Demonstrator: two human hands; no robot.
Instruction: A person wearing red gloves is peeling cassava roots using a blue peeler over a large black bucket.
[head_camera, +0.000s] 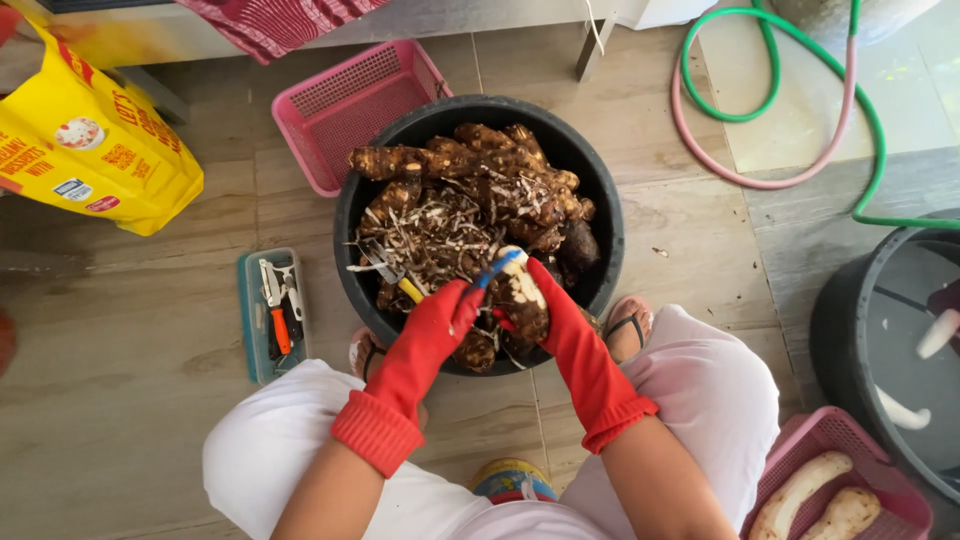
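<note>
My right hand, in a red rubber glove, is shut on a partly peeled brown root over a black tub. My left hand, also in a red glove, grips a blue-handled peeler whose tip rests on the root's pale peeled end. The tub holds several unpeeled brown roots and a heap of peelings. A yellow-handled tool lies on the peelings just beyond my left hand.
An empty pink basket stands behind the tub. A yellow bag and a teal tray of tools are at left. At right are a looped hose, a second black tub and a pink basket of peeled roots.
</note>
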